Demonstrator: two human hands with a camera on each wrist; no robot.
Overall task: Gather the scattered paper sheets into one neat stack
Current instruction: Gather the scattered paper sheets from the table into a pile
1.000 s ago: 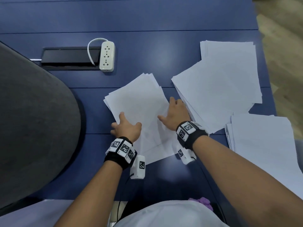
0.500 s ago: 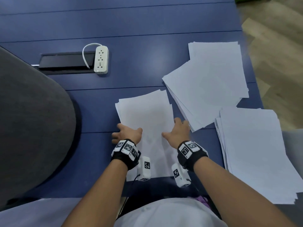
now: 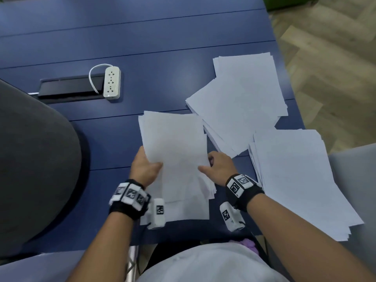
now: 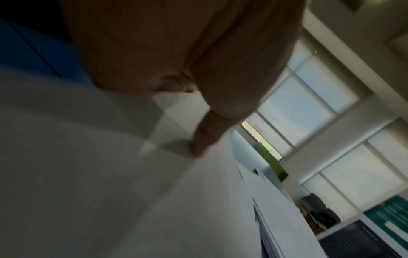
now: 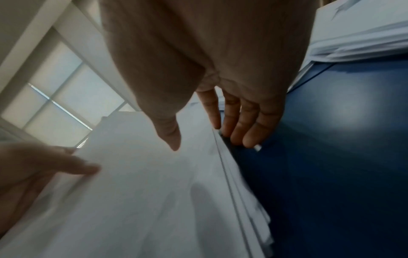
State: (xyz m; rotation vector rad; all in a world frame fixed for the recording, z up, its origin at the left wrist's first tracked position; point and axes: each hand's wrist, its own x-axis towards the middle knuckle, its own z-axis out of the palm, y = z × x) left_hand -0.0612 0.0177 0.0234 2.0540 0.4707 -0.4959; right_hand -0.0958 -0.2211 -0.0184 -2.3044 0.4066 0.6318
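Note:
A bundle of white paper sheets (image 3: 175,147) is in front of me over the blue table (image 3: 114,139), its sheets slightly offset at the near end. My left hand (image 3: 145,167) grips its left edge, thumb on top. My right hand (image 3: 216,165) pinches the right edge. In the right wrist view the thumb (image 5: 170,136) lies on the bundle (image 5: 143,192) and the fingers (image 5: 243,125) run down its side. The left wrist view shows my left thumb (image 4: 205,139) pressing on the paper (image 4: 110,174). A fanned pile (image 3: 240,106) and another pile (image 3: 295,180) lie to the right.
A white power strip (image 3: 111,82) lies beside a black cable slot (image 3: 69,88) at the back left. A dark grey chair back (image 3: 30,159) fills the left side. The table's right edge (image 3: 284,78) borders a wooden floor. A grey seat (image 3: 358,180) stands at the right.
The centre sheets lay skewed and flat under my hands. They have been turned straight and pulled toward me, and both hands now grip the bundle's side edges.

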